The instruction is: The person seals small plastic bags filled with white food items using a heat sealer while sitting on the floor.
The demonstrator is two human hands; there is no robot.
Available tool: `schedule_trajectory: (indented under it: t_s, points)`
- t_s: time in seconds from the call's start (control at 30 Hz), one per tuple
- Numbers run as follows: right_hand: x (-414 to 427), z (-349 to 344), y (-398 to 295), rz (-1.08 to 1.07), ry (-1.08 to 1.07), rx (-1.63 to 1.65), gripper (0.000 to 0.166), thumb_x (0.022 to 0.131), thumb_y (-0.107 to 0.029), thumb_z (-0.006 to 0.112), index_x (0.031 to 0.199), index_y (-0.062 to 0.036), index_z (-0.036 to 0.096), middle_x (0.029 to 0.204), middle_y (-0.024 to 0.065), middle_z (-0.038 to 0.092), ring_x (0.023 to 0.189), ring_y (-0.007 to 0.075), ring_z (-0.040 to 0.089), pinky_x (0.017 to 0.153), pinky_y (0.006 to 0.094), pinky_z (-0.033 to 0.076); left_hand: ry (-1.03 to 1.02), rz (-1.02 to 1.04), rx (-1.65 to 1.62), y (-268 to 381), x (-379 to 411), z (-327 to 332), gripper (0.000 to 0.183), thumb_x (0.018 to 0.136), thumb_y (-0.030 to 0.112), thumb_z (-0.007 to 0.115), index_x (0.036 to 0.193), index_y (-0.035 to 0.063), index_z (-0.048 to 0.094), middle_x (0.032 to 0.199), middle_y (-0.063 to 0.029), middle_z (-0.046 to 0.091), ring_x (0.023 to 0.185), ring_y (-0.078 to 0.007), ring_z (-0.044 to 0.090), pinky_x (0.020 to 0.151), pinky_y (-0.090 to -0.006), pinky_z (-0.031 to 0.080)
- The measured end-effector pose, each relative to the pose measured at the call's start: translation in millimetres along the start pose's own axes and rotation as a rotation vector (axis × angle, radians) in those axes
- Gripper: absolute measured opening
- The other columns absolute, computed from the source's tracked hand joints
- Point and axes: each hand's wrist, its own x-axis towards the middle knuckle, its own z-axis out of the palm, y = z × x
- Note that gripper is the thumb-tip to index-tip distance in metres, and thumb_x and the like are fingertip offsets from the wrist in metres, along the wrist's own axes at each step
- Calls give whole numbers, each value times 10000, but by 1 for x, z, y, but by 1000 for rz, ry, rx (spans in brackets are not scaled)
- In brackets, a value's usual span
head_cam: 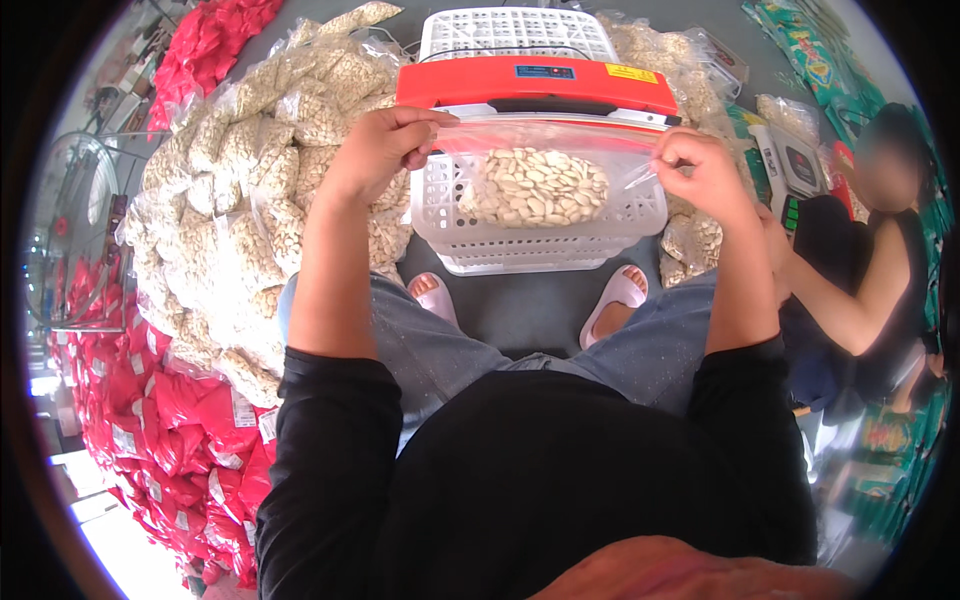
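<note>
My left hand (386, 150) pinches the upper left corner of a clear plastic bag (630, 187). My right hand (697, 169) grips the bag's upper right corner, so its top edge is stretched between both hands. Pale flat seeds or beans (536, 187) fill the lower middle of the bag. Its top edge lies along the front of a red impulse heat sealer (461, 84), near the sealing jaw. The sealer has a black handle (555, 106) and a small lit control panel (544, 72). Below the bag is a white perforated plastic basket (525, 259).
Many filled clear bags (247, 172) are heaped at left, others (679, 247) at right. Red parcels (187, 435) bearing labels pile up at lower left. A co-worker (862, 292) sits close on the right, near a scale (799, 165). Behind the sealer is a white plastic grid (517, 30).
</note>
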Motion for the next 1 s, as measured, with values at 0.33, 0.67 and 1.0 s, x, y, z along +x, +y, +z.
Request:
schedule_trajectory:
  t_s: [0.33,0.67,1.0]
  points:
    - [1,12,-1,100,115,-55,199,599,-9,680,632,-24,483,716,67,540,702,180,531,611,259,410,60,353,323,-24,6,40,808,493,297,782,1199,109,438,1038,-65,456,981,-183,434,799,-315,388]
    - [-2,17,10,148,116,94,122,681,15,629,703,1,510,725,46,538,651,107,519,614,215,433,153,726,677,-40,27,86,504,525,236,731,994,104,598,982,-37,537,900,-235,492,776,-334,409]
    - [-10,24,15,247,95,308,84,722,23,599,760,3,527,734,23,543,686,78,522,646,215,452,9,622,917,-54,35,107,373,563,211,694,925,159,621,911,17,564,890,-204,505,739,-350,405]
